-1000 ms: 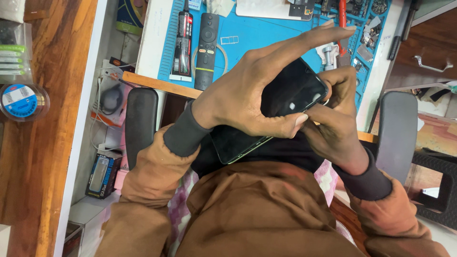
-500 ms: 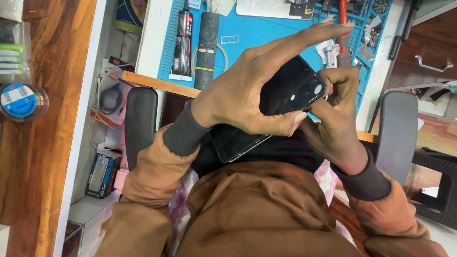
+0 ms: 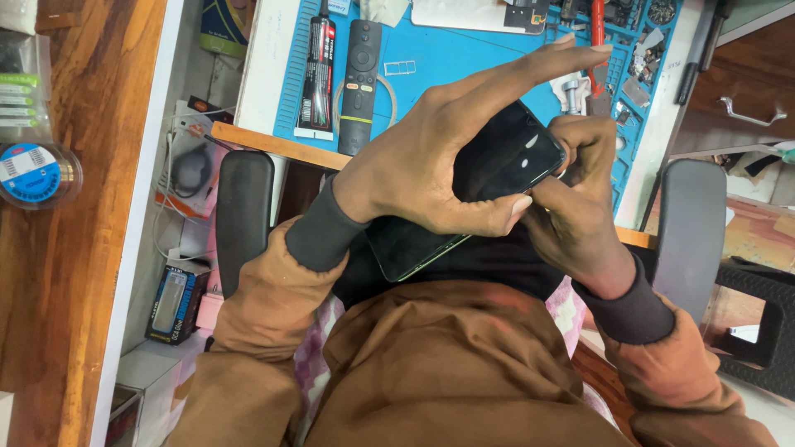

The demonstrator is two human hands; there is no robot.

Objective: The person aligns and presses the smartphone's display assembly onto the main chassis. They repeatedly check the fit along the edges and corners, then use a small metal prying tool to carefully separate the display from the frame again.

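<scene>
A black smartphone (image 3: 505, 161) with a dark glossy screen is held over my lap, tilted, its lower end at the left. My left hand (image 3: 431, 161) wraps over its middle, thumb pressed on the screen's lower edge, index finger stretched out to the right above it. My right hand (image 3: 580, 215) grips the phone's upper right corner from below, fingers curled against its edge. Both wrists wear brown sleeves with dark cuffs.
A blue work mat (image 3: 464, 58) lies on the desk ahead with a black remote (image 3: 360, 79), a glue tube (image 3: 319, 70), a red-handled tool (image 3: 596, 25) and small parts. Chair armrests (image 3: 244, 207) flank me. A wooden surface (image 3: 74, 248) with a tape roll (image 3: 33, 174) is at the left.
My left index finger has stretched slightly further right and the phone has shifted a little; both hands keep their grip.
</scene>
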